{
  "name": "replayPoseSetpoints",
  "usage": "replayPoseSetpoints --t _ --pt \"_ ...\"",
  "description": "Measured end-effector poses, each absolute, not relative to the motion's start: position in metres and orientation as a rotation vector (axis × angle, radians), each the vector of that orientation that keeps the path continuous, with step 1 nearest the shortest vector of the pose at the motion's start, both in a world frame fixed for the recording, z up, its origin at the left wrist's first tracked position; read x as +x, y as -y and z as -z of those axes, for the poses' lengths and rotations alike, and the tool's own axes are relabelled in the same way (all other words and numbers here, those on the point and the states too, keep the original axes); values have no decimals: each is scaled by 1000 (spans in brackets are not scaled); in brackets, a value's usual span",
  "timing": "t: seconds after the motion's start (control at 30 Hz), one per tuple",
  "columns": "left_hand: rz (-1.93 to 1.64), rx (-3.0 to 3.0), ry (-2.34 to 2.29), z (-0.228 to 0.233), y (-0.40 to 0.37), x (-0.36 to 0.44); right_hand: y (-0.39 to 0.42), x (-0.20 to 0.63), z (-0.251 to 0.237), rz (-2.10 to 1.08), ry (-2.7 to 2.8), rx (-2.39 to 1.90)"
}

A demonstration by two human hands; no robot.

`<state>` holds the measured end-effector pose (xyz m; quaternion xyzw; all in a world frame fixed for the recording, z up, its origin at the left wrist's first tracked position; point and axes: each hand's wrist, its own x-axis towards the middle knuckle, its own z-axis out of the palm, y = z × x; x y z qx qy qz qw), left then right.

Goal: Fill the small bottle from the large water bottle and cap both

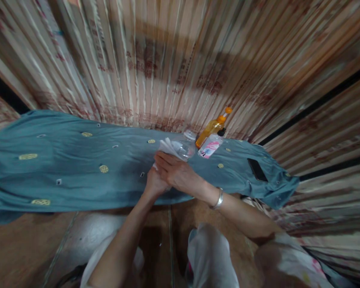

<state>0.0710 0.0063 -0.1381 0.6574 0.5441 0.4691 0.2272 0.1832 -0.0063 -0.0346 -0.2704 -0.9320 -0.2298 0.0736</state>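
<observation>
A folded white cloth (pixel 169 146) sticks up out of my two hands, which are pressed together over the front half of the covered table. My right hand (pixel 178 173) lies across the top, its fingers bent over the cloth. Beneath it, my left hand (pixel 156 182) is closed around the lower part of the cloth, most of its fingers hidden. Just behind the cloth is a clear, rounded container (pixel 186 150), partly covered by it. A smaller clear piece like a lid (pixel 189 135) sits farther back.
An amber pump bottle (pixel 209 133) and a clear bottle with a pink label (pixel 210 147) stand right of the containers. A black phone (pixel 257 170) lies toward the right end. The blue-green tablecloth (pixel 78 172) has creases. Patterned curtains (pixel 156 72) hang close behind and at the right.
</observation>
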Motion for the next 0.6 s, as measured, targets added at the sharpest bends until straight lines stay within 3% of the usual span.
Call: replayPoseSetpoints --t 0.13,0.3,0.4,0.6 --pt "-1180 1977 -1563 125 -3 69 3 180 5 804 2936 -904" --pt "-1126 2144 -1696 113 3 67 -5 185 -29 638 3057 -1132" --pt "-1186 2215 -1648 114 5 65 -23 198 -44 157 2926 -1367" --pt "-1314 2207 -1510 120 7 65 -76 240 -51 -1232 2401 -1299"
